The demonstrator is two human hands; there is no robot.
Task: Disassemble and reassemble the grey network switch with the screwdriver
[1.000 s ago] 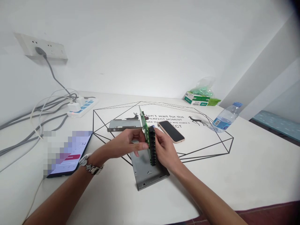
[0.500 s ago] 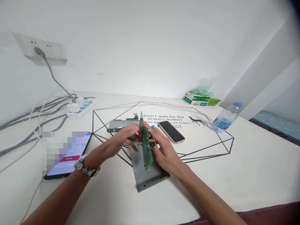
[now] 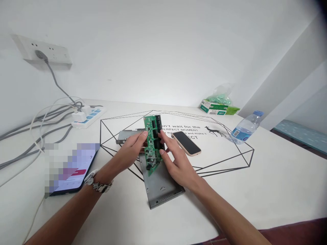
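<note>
A green circuit board point(image 3: 152, 143) with black ports along one edge stands upright above the table, its component side turned towards me. My left hand point(image 3: 130, 153) grips its left edge with fingers and thumb. My right hand point(image 3: 177, 163) pinches its right edge by the ports. Under the board lies a grey metal case tray point(image 3: 159, 187), flat on the white table point(image 3: 268, 183). A second grey metal case part point(image 3: 126, 136) lies just behind my left hand.
A phone with a lit screen point(image 3: 73, 170) lies at the left, and a dark phone point(image 3: 186, 143) lies right of the board. A water bottle point(image 3: 244, 129) lies on its side at the right. A power strip point(image 3: 88, 117) with grey cables sits far left, green boxes point(image 3: 217, 107) at the back.
Both hands have turned the board from edge-on to face me and lifted it slightly. The case tray has stayed where it was.
</note>
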